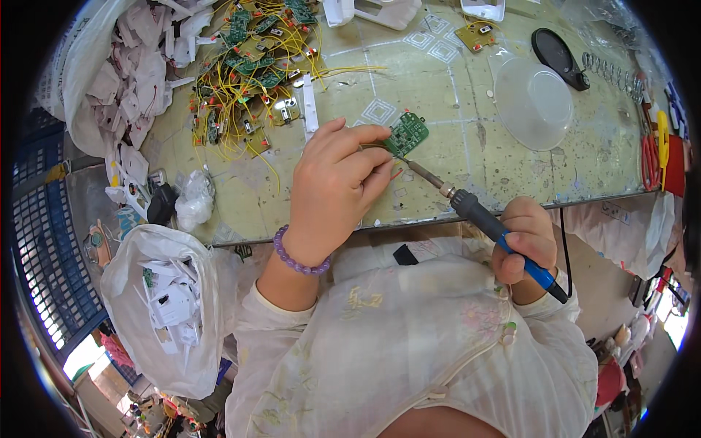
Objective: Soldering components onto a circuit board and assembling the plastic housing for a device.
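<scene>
Near the middle of the table, my left hand (339, 175) pinches a small green circuit board (407, 135) by its left edge. A purple bead bracelet (299, 264) circles that wrist. My right hand (527, 244) is wrapped round the blue and black handle of a soldering iron (475, 212). The iron's tip points up and left and meets the board's lower edge by my left fingertips; whether it touches cannot be made out. A thin wire end shows just below the fingertips. The iron's black cord (565, 241) hangs beside my right hand.
A tangle of boards with yellow wires (252, 80) lies at the back left, beside a heap of white plastic parts (135, 80). A bag of white parts (171, 306) stands lower left. On the right are a translucent disc (533, 102), a black oval piece (558, 58) and a coil spring (613, 73).
</scene>
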Motion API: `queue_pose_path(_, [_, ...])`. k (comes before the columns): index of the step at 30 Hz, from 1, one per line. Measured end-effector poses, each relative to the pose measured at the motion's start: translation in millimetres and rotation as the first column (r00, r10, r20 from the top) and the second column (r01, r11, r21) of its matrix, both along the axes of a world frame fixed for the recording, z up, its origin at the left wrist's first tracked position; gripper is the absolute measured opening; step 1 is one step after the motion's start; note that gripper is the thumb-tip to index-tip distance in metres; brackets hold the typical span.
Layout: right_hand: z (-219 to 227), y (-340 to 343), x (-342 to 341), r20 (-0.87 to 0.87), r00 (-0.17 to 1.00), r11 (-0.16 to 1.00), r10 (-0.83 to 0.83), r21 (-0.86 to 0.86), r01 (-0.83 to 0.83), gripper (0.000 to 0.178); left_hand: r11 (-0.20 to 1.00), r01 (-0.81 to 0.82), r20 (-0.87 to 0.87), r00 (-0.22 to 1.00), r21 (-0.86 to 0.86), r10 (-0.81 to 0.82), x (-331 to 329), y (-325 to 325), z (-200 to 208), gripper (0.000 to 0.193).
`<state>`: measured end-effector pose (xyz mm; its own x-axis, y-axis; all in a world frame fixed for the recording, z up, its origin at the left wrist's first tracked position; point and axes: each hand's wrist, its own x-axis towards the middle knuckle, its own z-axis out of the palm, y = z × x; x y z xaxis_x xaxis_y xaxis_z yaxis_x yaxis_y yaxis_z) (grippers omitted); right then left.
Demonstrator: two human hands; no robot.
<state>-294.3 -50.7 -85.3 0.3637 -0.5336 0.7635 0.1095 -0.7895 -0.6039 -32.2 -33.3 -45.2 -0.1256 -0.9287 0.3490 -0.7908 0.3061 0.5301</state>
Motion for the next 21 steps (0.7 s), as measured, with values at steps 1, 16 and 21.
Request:
queue_pose_path(1, [0.0, 0.1, -0.4, -0.006, 1.000, 1.000, -0.003, -0.001, 0.003, 0.022, 1.000, 0.003, -0.001, 1.000, -0.009, -0.003, -0.3, -0.4, -1.2, 0.011])
queue_pose_path(16, [-1.4, 3.5, 5.3, 0.192, 0.956, 0.962, -0.224, 0.203, 0.185, 0.029, 0.999, 0.033, -0.042, 0.999, -0.027, -0.034, 1.2, 1.8, 12.2, 0.015])
queue_pose_path(21, [-2.0, 1.9, 6.6, 0.286, 0.910, 0.938, -0.299, 0.263, 0.226, 0.027, 0.990, 0.126, 0.050, 0.991, -0.059, -0.123, 9.8, 11.7, 30.4, 0.017])
